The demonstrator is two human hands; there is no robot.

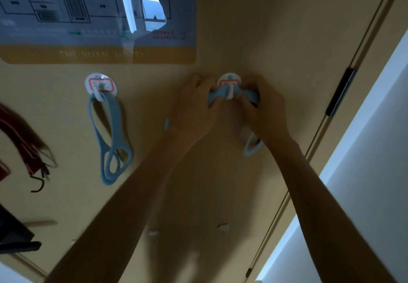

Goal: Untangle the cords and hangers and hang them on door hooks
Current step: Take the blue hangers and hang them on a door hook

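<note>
On the right hook (229, 86) of the door (276, 29) a blue hanger (215, 97) is lying across the peg; the left hand (192, 108) is pinching it left of the peg, the right hand (262, 108) is gripping it on the right; a second hanger (114, 137) is hanging from the left hook (101, 85); both hooks are bearing red-bordered labels, writing illegible; red cords (22, 141) are dangling far left; a floor plan (97, 18) above is showing blurred gold lettering, seemingly "YUAN HOTEL".

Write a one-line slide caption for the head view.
Left hand and right hand hold a blue strap across a door hook; second strap hangs nearby.
</note>
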